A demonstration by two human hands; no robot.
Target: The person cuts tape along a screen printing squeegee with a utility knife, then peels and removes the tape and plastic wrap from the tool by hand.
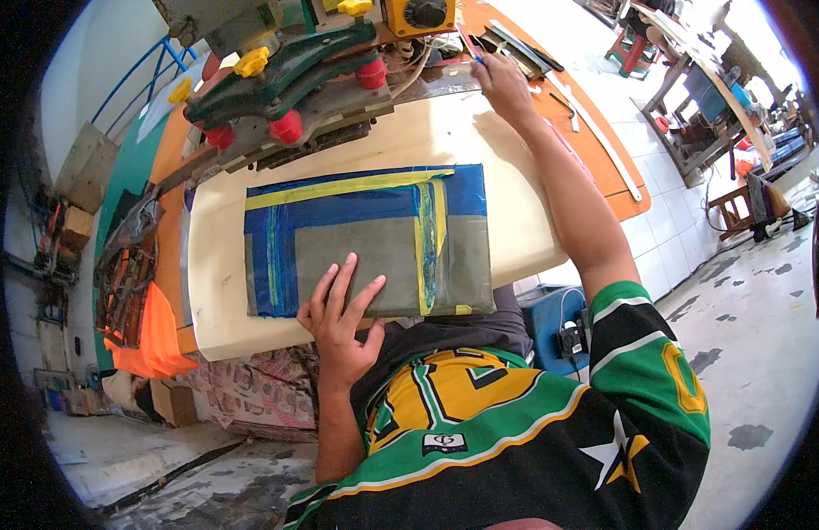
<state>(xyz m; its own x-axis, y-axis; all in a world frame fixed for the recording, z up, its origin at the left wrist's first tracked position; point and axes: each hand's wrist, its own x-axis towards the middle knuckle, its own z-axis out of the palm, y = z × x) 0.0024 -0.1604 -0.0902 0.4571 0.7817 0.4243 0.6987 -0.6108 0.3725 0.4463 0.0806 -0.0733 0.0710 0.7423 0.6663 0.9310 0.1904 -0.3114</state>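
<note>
A flat rectangular panel (356,256), grey-green with blue and yellow tape along its top and sides, lies on a cream-coloured board. My left hand (341,322) rests flat on its near edge, fingers spread, holding nothing. My right hand (504,84) is stretched out to the far right corner of the board, fingers closed in a pinch. From them sticks out a slim red-and-blue tool (469,42); its exact kind is too small to tell. Tools and strips lie close beside that hand.
A machine with dark green arms (286,75), red feet and yellow knobs stands over the board's (224,291) far side. A long white ruler (595,137) lies on the orange table (626,190) at right. An orange cloth (153,340) hangs at left.
</note>
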